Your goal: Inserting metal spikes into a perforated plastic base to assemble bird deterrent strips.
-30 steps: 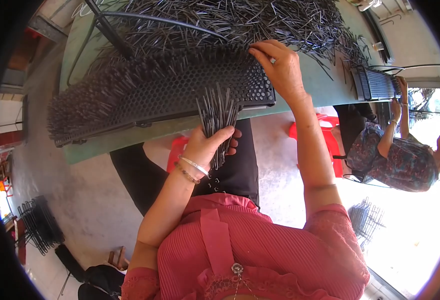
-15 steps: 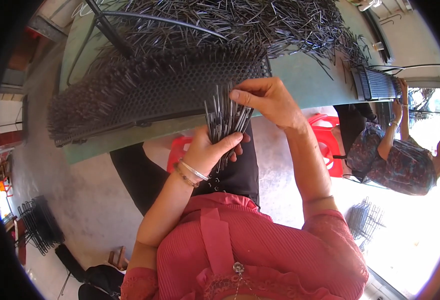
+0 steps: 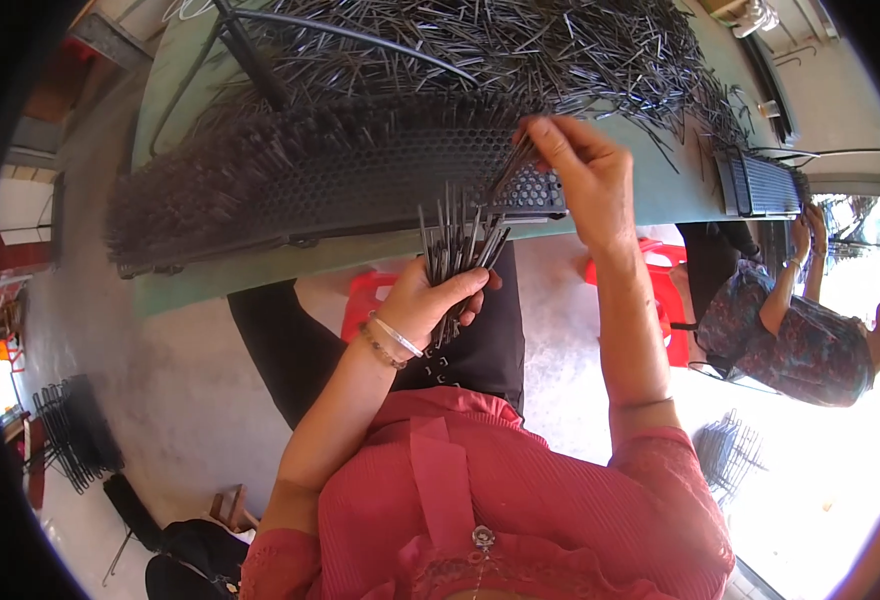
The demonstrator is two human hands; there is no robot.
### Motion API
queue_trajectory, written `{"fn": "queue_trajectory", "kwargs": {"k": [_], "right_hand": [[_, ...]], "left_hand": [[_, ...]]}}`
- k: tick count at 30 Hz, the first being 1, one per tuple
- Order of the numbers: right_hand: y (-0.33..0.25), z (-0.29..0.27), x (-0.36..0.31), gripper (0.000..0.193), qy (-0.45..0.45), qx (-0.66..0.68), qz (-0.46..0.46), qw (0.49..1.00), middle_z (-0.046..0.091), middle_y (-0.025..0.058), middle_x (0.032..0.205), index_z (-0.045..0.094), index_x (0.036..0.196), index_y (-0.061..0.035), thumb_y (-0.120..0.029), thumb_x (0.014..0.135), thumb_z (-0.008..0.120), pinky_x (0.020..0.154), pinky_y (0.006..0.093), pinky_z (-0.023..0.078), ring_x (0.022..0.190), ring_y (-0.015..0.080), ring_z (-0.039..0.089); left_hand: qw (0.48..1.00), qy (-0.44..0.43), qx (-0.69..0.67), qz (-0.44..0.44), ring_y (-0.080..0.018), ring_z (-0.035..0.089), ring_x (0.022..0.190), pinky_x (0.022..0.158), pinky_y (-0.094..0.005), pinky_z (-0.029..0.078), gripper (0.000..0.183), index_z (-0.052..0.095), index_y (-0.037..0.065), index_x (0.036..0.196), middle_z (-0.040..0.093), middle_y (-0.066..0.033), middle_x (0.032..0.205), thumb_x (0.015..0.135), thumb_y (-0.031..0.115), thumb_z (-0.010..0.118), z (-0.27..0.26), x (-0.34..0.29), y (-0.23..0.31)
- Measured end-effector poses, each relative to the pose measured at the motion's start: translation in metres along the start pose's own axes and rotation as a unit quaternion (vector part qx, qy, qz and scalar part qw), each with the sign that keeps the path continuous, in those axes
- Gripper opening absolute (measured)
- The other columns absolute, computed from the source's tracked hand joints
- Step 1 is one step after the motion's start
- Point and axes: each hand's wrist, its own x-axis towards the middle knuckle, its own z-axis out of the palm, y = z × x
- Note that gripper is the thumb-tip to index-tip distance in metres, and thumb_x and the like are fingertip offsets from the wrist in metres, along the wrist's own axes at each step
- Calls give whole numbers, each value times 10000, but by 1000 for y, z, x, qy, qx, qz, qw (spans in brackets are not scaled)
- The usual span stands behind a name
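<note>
In front of me, along the near edge of a green table, lies a long dark perforated rack [image 3: 400, 165]. Thin dark rods stand upright in the holes of its left part and along its far side; bare holes show toward the right end. My left hand [image 3: 450, 297] is closed around a bundle of dark metal rods [image 3: 455, 245], held upright below the rack's near edge. Over the rack's right end, my right hand [image 3: 585, 165] pinches a few thin rods [image 3: 513, 165], tilted with their lower ends toward the holes. Their exact number is hard to make out.
A big heap of loose rods [image 3: 480, 45] covers the far part of the green table [image 3: 650, 195]. A dark bar frame [image 3: 250, 55] stands at the left. To the right, another person [image 3: 800, 330] works at a similar rack [image 3: 765, 185]. Red stools [image 3: 668, 290] stand below.
My right hand has moved away from the bundle, up and to the right, carrying a few rods over the rack's right end. My left hand stays nearly in place with the bundle.
</note>
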Motion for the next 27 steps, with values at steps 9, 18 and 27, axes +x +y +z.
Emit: {"fn": "queue_trajectory", "kwargs": {"k": [9, 18, 27], "right_hand": [[6, 49, 46, 198, -10, 77, -158, 984, 684, 44, 818, 677, 972, 8, -125, 825, 694, 682, 203, 477, 762, 59, 600], [4, 63, 51, 187, -52, -69, -201, 976, 699, 61, 894, 670, 1004, 4, -99, 849, 653, 770, 217, 490, 848, 88, 635], [2, 62, 56, 188, -69, -111, -272, 953, 688, 72, 836, 685, 950, -32, -151, 805, 703, 630, 245, 481, 694, 114, 614]], "left_hand": [[1000, 21, -16, 7, -86, 537, 644, 513, -228, 441, 166, 607, 3, 959, 628, -71, 847, 869, 143, 615, -2, -7, 1], [999, 22, -36, 4, -95, 548, 654, 523, -240, 460, 188, 584, 5, 1021, 630, -81, 866, 874, 121, 605, -8, -9, 0], [999, 16, -44, 7, -94, 542, 647, 518, -239, 453, 182, 580, 10, 1020, 626, -87, 871, 876, 118, 602, -11, -9, -3]]}}
